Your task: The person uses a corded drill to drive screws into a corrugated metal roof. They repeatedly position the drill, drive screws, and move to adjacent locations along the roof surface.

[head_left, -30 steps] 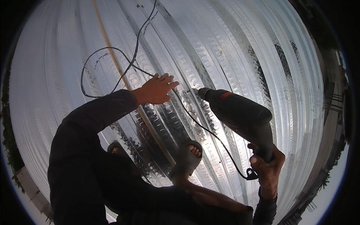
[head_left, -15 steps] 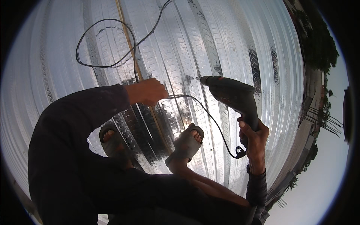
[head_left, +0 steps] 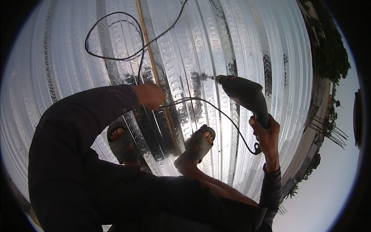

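My right hand [head_left: 267,131] grips the handle of a dark power drill [head_left: 243,92], held out to the right with its bit pointing left above the metal sheets. A black cord [head_left: 210,102] runs from the drill's base across to my left hand [head_left: 152,96]. That hand is closed around the cord, in front of my left foot. Beyond it the cord continues upward and forms a large loop [head_left: 87,40] on the shiny ribbed metal sheets [head_left: 185,50]. Whether the bit tip touches the sheet I cannot tell.
My sandalled feet [head_left: 201,145] stand on the metal sheets. A thin yellowish strip [head_left: 148,42] runs lengthwise between the ribs. The sheets' edge lies on the right, with trees [head_left: 328,46] and bare rods [head_left: 328,127] beyond it.
The drill has shifted slightly right in the picture, and my left hand a little left and up. The cord between them looks longer and more arched. Both hands keep their hold.
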A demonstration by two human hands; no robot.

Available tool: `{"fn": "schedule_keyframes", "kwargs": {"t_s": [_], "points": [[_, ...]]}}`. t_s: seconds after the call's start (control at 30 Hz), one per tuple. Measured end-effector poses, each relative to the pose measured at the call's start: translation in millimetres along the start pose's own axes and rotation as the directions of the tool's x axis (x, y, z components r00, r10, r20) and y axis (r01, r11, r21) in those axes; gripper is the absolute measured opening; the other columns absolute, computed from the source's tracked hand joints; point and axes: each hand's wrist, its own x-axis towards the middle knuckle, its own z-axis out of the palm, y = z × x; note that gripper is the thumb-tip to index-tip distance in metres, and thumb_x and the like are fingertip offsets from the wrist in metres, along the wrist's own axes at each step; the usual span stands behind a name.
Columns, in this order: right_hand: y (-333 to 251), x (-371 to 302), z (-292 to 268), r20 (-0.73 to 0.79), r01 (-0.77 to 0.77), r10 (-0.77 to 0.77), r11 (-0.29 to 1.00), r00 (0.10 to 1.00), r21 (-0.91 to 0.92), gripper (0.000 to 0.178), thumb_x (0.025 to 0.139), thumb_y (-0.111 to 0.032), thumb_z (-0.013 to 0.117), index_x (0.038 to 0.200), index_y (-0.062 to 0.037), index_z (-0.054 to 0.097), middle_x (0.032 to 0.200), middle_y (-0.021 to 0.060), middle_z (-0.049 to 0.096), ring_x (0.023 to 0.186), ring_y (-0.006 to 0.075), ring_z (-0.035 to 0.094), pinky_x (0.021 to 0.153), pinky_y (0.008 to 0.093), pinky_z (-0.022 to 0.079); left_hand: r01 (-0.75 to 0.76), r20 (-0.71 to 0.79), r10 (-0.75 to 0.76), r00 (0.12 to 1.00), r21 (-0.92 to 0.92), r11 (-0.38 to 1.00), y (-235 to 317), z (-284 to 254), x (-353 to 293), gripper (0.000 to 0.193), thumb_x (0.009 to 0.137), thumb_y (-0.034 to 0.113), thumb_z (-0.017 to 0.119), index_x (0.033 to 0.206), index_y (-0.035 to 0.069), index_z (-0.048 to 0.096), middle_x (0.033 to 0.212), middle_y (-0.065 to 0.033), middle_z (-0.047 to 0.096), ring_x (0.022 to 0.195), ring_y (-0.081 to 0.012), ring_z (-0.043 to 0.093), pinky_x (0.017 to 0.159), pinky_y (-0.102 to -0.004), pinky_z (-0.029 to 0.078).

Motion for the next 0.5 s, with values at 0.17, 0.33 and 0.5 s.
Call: {"fn": "schedule_keyframes", "kwargs": {"t_s": [0.17, 0.33, 0.5], "points": [[-7.1, -3.0, 5.9, -0.009, -0.108, 0.108, 0.994, 0.994, 0.031, 0.026, 0.087, -0.017, 0.078, 0.100, 0.0019, 0.066, 0.068, 0.0005, 0.061, 0.055, 0.0049, 0.052, 0.048, 0.0224, 0.040, 0.011, 0.050, -0.005, 0.999, -0.134, 0.991, 5.6, 10.1, -3.2, 0.024, 0.072, 0.016, 0.067, 0.090, 0.004, 0.076, 0.089, -0.0184, 0.073, 0.088, -0.0389, 0.072, 0.076, -0.0490, 0.057], [7.5, 6.5, -1.8, -0.024, -0.127, 0.131, 0.983, 0.991, 0.132, 0.024, 0.090, -0.018, 0.076, 0.099, 0.0008, 0.064, 0.061, -0.0016, 0.054, 0.046, 0.0026, 0.045, 0.040, 0.0210, 0.032, -0.083, 0.152, 0.079, 0.985, 0.017, 0.996, 0.4, 27.9, -10.6, 0.025, 0.072, 0.016, 0.067, 0.090, 0.003, 0.077, 0.091, -0.0183, 0.074, 0.087, -0.0377, 0.072, 0.074, -0.0464, 0.058], [11.1, 18.6, -22.9, 0.205, 0.187, -0.116, 0.910, 0.972, -0.371, 0.032, 0.080, -0.014, 0.080, 0.104, 0.0025, 0.066, 0.079, 0.0126, 0.068, 0.073, 0.0215, 0.067, 0.070, 0.0340, 0.053, -0.093, 0.077, 0.085, 0.993, 0.115, 0.989, -2.4, 12.4, -23.4, 0.021, 0.069, 0.014, 0.069, 0.083, 0.001, 0.075, 0.086, -0.0199, 0.073, 0.083, -0.0386, 0.072, 0.072, -0.0473, 0.058]]}}
